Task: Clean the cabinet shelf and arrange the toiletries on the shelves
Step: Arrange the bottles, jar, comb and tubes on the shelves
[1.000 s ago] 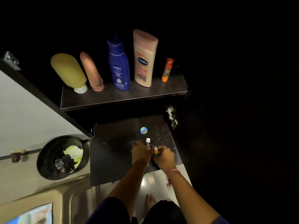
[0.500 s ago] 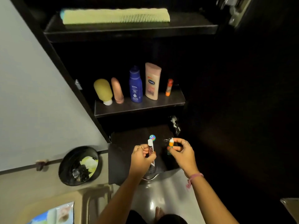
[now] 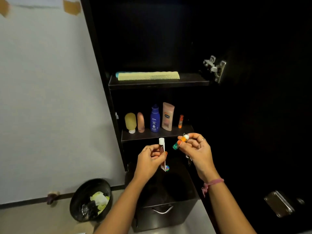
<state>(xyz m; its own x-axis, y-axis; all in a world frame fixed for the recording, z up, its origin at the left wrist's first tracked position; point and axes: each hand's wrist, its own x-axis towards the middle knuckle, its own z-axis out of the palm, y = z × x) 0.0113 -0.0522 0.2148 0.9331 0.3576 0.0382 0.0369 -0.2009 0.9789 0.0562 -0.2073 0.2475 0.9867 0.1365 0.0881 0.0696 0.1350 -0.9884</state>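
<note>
1. The left hand point(image 3: 150, 159) pinches a slim brown tube point(image 3: 162, 153) with a white cap, held upright just below the front edge of the middle shelf point(image 3: 185, 130).
2. The right hand point(image 3: 196, 149) pinches a small stick point(image 3: 181, 141) with a white top, orange band and green end, tilted, also just below that shelf's front edge. Any writing on either item is too small to read.
3. On the middle shelf stand, left to right, a yellow tube point(image 3: 130, 122) on its white cap, a pink tube point(image 3: 140, 122), a blue bottle point(image 3: 155, 119) marked NIVEA, a peach bottle point(image 3: 168, 116) bearing a blue Vaseline logo, and an orange stick point(image 3: 180, 121).
4. On the shelf above the middle shelf lies a pale yellow comb point(image 3: 148, 76), with a blue one just behind it.
5. Below the middle shelf, a small round multicoloured sticker point(image 3: 167, 168) shows on the dark cabinet top point(image 3: 179, 181), partly hidden by the brown tube.
6. Down and to the left of the middle shelf, on the floor, a black bin point(image 3: 91, 200) holds crumpled paper.
</note>
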